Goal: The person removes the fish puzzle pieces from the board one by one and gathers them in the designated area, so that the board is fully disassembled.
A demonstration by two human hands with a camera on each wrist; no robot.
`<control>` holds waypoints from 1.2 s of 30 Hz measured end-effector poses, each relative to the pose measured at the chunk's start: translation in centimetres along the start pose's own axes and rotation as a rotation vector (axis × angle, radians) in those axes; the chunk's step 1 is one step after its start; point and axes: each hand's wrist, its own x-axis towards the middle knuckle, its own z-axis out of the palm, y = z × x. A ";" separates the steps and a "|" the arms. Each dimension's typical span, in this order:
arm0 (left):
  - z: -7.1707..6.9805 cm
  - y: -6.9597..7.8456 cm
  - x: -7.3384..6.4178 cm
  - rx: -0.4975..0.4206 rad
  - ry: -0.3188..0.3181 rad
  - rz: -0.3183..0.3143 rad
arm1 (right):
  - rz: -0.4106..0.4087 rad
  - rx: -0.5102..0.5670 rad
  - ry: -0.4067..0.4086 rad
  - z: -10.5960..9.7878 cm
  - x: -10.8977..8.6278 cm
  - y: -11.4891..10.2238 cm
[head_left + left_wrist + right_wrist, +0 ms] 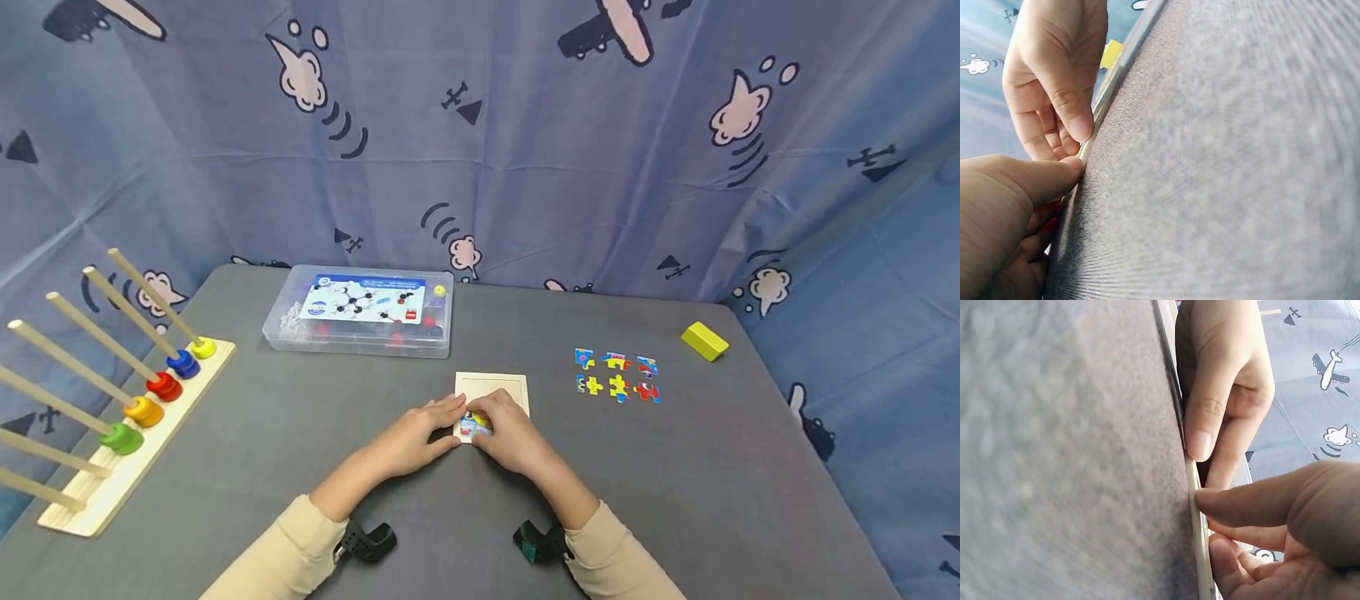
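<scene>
A small square wooden puzzle tray (491,379) lies on the table between both hands, with blue printed puzzle pieces (472,425) in its near left part. My left hand (412,437) holds the tray's left side, its thumb at the near left corner and fingers along the edge. From the right, my right hand (513,433) reaches over the tray, its curled fingers and thumb pinching at a puzzle piece mostly hidden beneath them. Both thumbs meet the tray's near edge (1200,556) in the right wrist view. Loose puzzle pieces (618,387) lie in two rows right of the tray.
A clear plastic case (360,340) of molecule model parts sits at the back. On the left stands a wooden peg abacus (150,437) with coloured rings. A yellow block (705,342) lies at the far right, and a patterned blue curtain (525,167) borders the table.
</scene>
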 end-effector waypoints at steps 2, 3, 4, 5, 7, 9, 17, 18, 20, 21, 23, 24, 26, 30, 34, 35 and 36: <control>-0.1 0.0 0.0 -0.008 0.000 -0.001 | 0.020 0.010 0.002 0.0 0.0 0.0; -0.2 0.1 0.1 -0.009 0.000 0.000 | 0.025 0.016 0.003 0.0 0.0 0.0; -0.2 0.0 0.1 -0.011 -0.001 0.000 | 0.028 0.023 0.004 0.0 0.1 0.0; -0.2 0.0 0.1 -0.010 -0.001 0.001 | 0.030 0.032 0.005 0.0 0.1 0.1; -0.2 0.0 0.1 -0.005 -0.003 0.003 | 0.027 0.051 0.008 0.1 0.1 0.2; -0.2 0.0 0.0 -0.001 -0.004 0.004 | 0.013 0.064 0.013 0.1 0.1 0.3; -0.2 -0.2 0.0 0.001 -0.003 -0.003 | -0.011 0.118 0.044 0.3 0.4 0.5; -0.2 -0.2 0.0 0.004 -0.001 -0.002 | -0.010 0.115 0.047 0.3 0.4 0.5; -0.2 -0.3 0.0 0.006 0.000 0.001 | -0.010 0.102 0.052 0.3 0.3 0.4; -0.2 -0.3 0.0 0.007 0.001 0.002 | -0.021 0.093 0.058 0.3 0.3 0.4; -0.2 -0.3 0.0 0.009 0.003 0.003 | -0.041 0.081 0.067 0.2 0.2 0.4; -0.2 -0.3 0.0 0.012 0.006 0.003 | -0.071 0.064 0.079 0.1 0.1 0.3; -0.2 -0.2 0.0 0.020 0.011 0.004 | -0.096 0.053 0.087 0.0 0.0 0.2; -0.2 -0.2 0.1 0.036 0.025 0.006 | -0.088 0.035 0.082 -0.6 0.1 0.3; -0.1 -0.2 0.1 0.032 0.022 -0.010 | -0.027 0.033 0.075 -1.8 -0.1 1.2; -0.1 -0.2 0.1 0.030 0.020 -0.016 | -0.021 0.032 0.079 -2.2 -0.2 1.5; -0.1 -0.2 0.1 0.024 0.018 -0.024 | -0.018 0.031 0.081 -2.6 -0.4 1.9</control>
